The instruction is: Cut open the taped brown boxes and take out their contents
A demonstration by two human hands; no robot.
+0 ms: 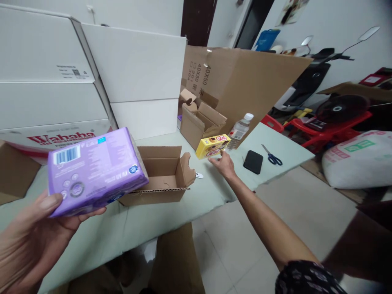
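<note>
A purple plastic-wrapped pack of tissues (98, 169) is gripped in my left hand (45, 228), thumb on its front and fingers beneath. It is held up, tilted, over the left end of an open cardboard box (156, 197), whose inside looks bare where visible. My right hand (225, 164) reaches across the table with thumb and index finger apart. Its fingertips are right at the lower edge of a yellow printed box (213, 145); whether they touch it I cannot tell. Beside the yellow box stands a clear water bottle (239, 132) with a white cap.
Behind the yellow box is another open cardboard box (196, 124), backed by a large cardboard sheet (251, 77). A black flat case (253, 162) and scissors (272, 156) lie to the right on the table (205, 200). White cartons (134, 69) stand at the back left.
</note>
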